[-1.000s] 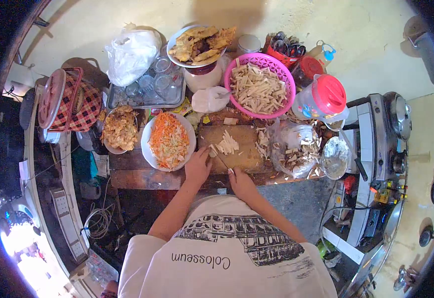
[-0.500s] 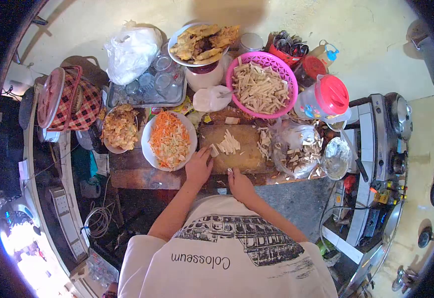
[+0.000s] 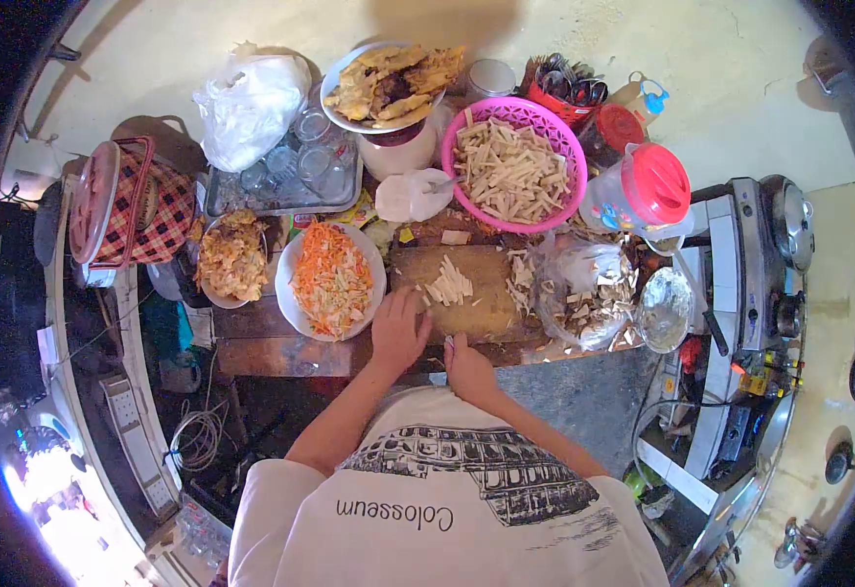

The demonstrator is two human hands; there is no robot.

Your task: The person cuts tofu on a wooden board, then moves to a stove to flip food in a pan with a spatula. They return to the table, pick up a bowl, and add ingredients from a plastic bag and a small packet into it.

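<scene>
Cutting board: brown, rectangular, wooden [image 3: 491, 318]; lies flat on the worn wooden table [image 3: 271, 357], near the person.
Work piece: loose heap of thin, pale cut strips [image 3: 450, 282], on the cutting board, left of its middle.
Left hand: bare left hand [image 3: 400, 331], palm down at the cutting board's near left corner; fingers pressed together, bent slightly at the tips. Whether they pinch a piece cannot be told.
Right hand: bare right hand [image 3: 469, 367], at the cutting board's near edge; fingers curled closed around what appears to be a narrow knife [image 3: 449, 340], of which only a small part shows.
Shreds bowl: round white bowl [image 3: 376, 262], left of the cutting board, holding orange and pale shreds [image 3: 322, 259].
Fried food: heap of crisp, orange-brown fried pieces [image 3: 232, 259], farther left of the cutting board.
Strip basket: round, bright pink, perforated plastic basket [image 3: 576, 176], beyond the cutting board and somewhat right, filled with thicker pale sticks [image 3: 508, 178].
Scraps: crumpled clear plastic bag [image 3: 599, 262] with pale and brown peelings [image 3: 594, 303], right of the cutting board.
Silvery bowl: round, silver-coloured bowl [image 3: 666, 315], right of the cutting board, past the bag.
Pitcher: clear plastic pitcher with red lid [image 3: 660, 186], beyond the cutting board to the right.
</scene>
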